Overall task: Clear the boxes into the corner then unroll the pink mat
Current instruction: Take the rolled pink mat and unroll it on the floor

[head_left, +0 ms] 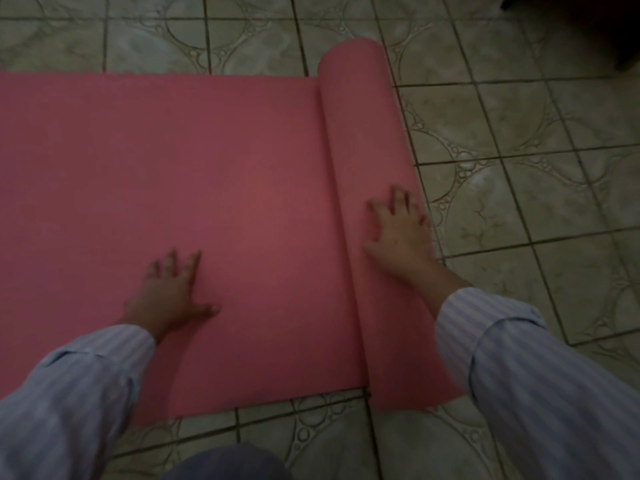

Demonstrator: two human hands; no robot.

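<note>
Patterned grey floor tiles (pixel 519 140) are covered from centre to 9 o'clock by a pink mat (pixel 173 174), laid flat, with its rolled part (pixel 360 133) standing toward 3 o'clock. Pressed flat on the unrolled part at 7 o'clock is the left hand (pixel 169 292), fingers spread. Laid on the roll at 4 o'clock is the right hand (pixel 398 230), fingers apart; both arms are in striped sleeves (pixel 540 375).

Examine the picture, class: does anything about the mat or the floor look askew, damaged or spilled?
Nothing stands out. The pink mat lies flat on the tiled floor, its rolled part even, with no spill or tear visible.
</note>
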